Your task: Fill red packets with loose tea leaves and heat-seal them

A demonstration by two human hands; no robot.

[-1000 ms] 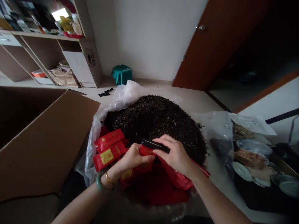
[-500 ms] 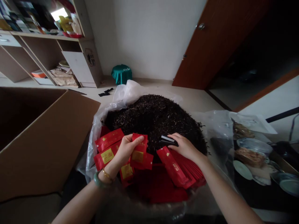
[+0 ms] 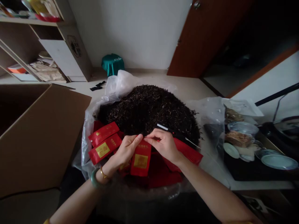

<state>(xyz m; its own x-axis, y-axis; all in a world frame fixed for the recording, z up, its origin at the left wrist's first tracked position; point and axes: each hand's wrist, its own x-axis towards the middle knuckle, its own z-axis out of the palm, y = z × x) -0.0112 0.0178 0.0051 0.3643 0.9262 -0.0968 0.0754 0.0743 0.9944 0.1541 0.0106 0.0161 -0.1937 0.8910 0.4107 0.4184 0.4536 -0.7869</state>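
Pale grey wall (image 3: 135, 34) is rising behind everything, with a reddish-brown wooden door (image 3: 205, 34) standing ajar at its right and a teal cloth-draped object (image 3: 113, 64) sitting at its foot. On the light floor, a brown open cardboard box (image 3: 42, 133) is standing just left of a large translucent plastic bag (image 3: 90, 107), which is holding a heap of dark, dry, twisted leaves (image 3: 151, 105). Over the bag's near edge, both hands are holding a flat red foil packet with a square gold label (image 3: 140, 161), which is hanging upright between them. The left hand (image 3: 126, 149) is closing around its upper left corner, thumb in front; the right hand (image 3: 164, 144) is pinching its upper right corner between thumb and fingertips, the other fingers curling in. Just beyond the right hand, a slim black device with a white strip (image 3: 162, 127) is lying at the leaves. Two more red packets (image 3: 104, 134) are resting by the bag's left edge, and a bunch of red packets (image 3: 189, 152) is leaning near its right edge.
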